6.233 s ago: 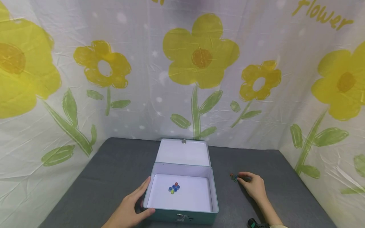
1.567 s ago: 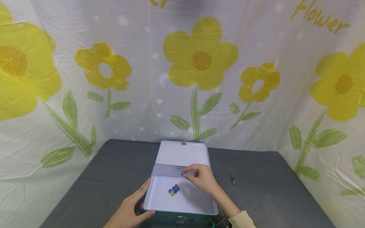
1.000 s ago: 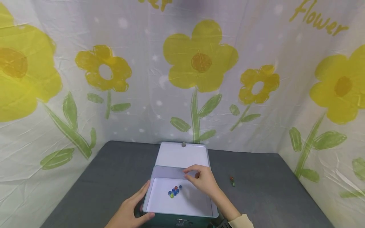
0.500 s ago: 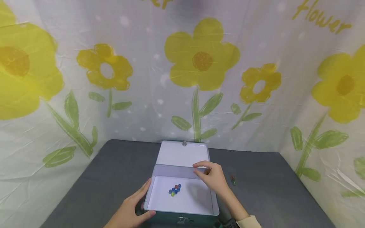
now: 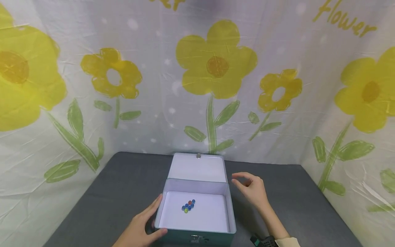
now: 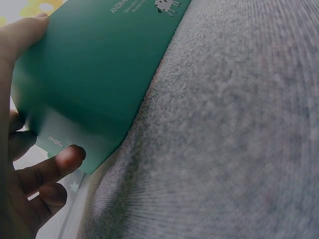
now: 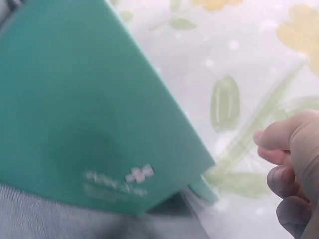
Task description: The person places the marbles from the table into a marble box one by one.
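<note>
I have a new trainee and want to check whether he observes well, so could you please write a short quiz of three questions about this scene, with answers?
1. Multiple choice: where are the visible marbles relative to the green box? (a) under it (b) inside it (c) behind it
2. True or false: the lid is open.
3. Short answer: what grips the box at its near left corner?

Key:
1. b
2. True
3. The left hand

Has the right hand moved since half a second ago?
Yes: in the head view, the right hand moved rightward, from over the box to beside it.
</note>
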